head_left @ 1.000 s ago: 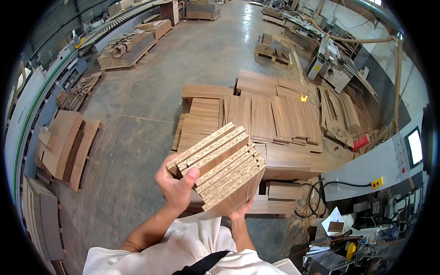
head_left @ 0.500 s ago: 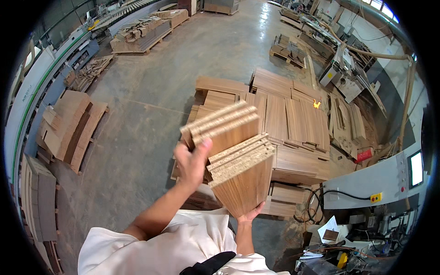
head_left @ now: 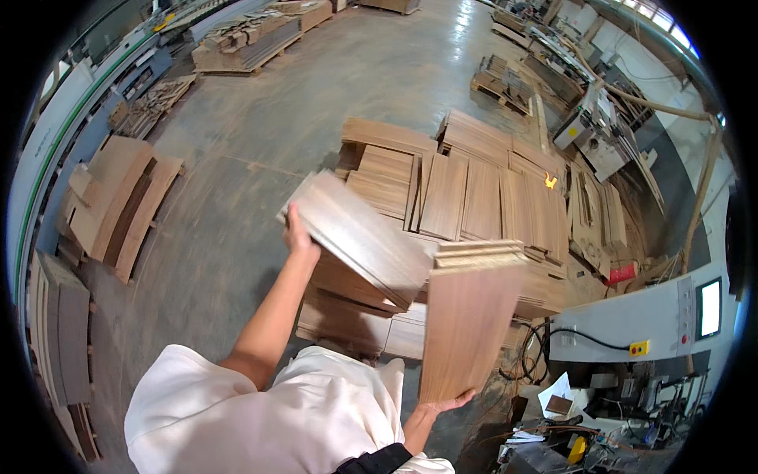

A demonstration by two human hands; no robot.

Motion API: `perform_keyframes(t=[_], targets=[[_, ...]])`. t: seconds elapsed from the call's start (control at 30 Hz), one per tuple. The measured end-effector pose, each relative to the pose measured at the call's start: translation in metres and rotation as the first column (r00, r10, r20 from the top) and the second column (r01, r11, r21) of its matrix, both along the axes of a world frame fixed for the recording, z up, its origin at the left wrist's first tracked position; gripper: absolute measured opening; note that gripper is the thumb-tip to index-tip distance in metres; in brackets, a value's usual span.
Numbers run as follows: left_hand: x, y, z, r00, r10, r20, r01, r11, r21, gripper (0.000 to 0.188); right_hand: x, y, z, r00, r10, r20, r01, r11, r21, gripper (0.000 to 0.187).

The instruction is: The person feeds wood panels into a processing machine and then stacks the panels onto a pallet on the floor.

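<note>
Two bundles of wood-grain chipboard panels are up in front of me, apart from each other. My left hand (head_left: 301, 235) is closed on the outer end of the left panels (head_left: 365, 237), which tilt down toward the right and are slightly blurred. The right panels (head_left: 474, 328) stand nearly upright, their raw chipboard edges at the top. Under their lower end my right hand (head_left: 448, 403) grips them, part of its fingers hidden. Just beyond lie stacks of similar panels (head_left: 446, 197), some flat and some leaning.
An orange-yellow object (head_left: 550, 181) lies on the far right stacks. At the right stands a grey control cabinet (head_left: 624, 320) with a cable. Tools and papers clutter the bench (head_left: 545, 458) below it. Pallets of boards (head_left: 118, 197) line the left, beside a long machine (head_left: 51, 158).
The panels, bunched together before, are now split into two bundles. My left hand has moved left and up with its bundle, tilting it; my right hand's bundle has shifted right and stands straighter.
</note>
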State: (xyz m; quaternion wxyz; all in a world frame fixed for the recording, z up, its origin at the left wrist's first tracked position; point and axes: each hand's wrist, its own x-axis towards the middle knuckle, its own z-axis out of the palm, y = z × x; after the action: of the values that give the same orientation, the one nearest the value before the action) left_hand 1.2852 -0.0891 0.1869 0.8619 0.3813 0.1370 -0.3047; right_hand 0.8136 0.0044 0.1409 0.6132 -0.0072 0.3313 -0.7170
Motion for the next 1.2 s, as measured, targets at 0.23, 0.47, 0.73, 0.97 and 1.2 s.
perform_keyframes(t=[0.23, 0.47, 0.73, 0.97, 1.2], targets=[[-0.009, 0.021, -0.113, 0.982, -0.046, -0.186, 0.115, 0.918, 0.379, 0.089, -0.054, 0.027, 0.037, 0.966, -0.238, -0.099, 0.215, 0.956, -0.199, 0.079], [0.001, -0.011, -0.177, 0.955, -0.237, -0.179, 0.274, 0.935, 0.226, 0.084, -0.064, 0.066, 0.057, 0.908, -0.395, -0.14, 0.368, 0.911, -0.187, 0.078], [-0.069, -0.083, -0.163, 0.893, -0.305, -0.332, 0.39, 0.892, 0.228, 0.095, -0.052, 0.102, 0.062, 0.881, -0.47, -0.057, 0.447, 0.865, -0.226, 0.079], [-0.089, -0.08, -0.193, 0.665, -0.633, -0.397, 0.727, 0.67, 0.149, 0.094, -0.041, 0.124, 0.063, 0.882, -0.468, 0.065, 0.465, 0.837, -0.29, 0.08], [-0.175, -0.04, -0.106, 0.568, -0.822, 0.053, 0.578, 0.444, 0.685, 0.059, -0.056, 0.143, 0.042, 0.857, -0.491, 0.154, 0.514, 0.8, -0.309, 0.083]])
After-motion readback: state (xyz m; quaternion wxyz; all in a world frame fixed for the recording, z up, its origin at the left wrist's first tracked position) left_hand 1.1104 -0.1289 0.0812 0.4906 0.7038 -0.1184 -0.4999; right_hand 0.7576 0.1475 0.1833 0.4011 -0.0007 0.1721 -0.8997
